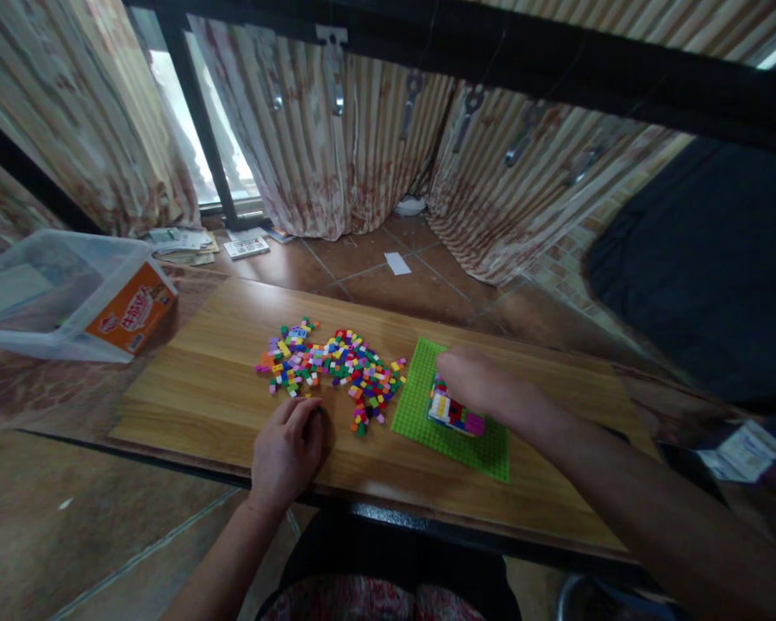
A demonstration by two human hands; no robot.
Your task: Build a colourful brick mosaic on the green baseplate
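Observation:
A green studded baseplate lies at the right of the loose bricks. On it stands a low structure of toy bricks in white, red, yellow, pink and other colours. My right hand is closed over the far side of this structure, and its fingertips are hidden. Near the table's front edge, my left hand rests with fingers curled into a pinch. A tiny dark green bit shows at its fingertips, too small to name. Just beyond that hand spreads a pile of small loose toy bricks in many colours.
The wooden tabletop carries all this. A clear plastic bin with an orange label stands at the far left. Papers and a booklet lie behind the table, near curtains. A dark bar crosses the top.

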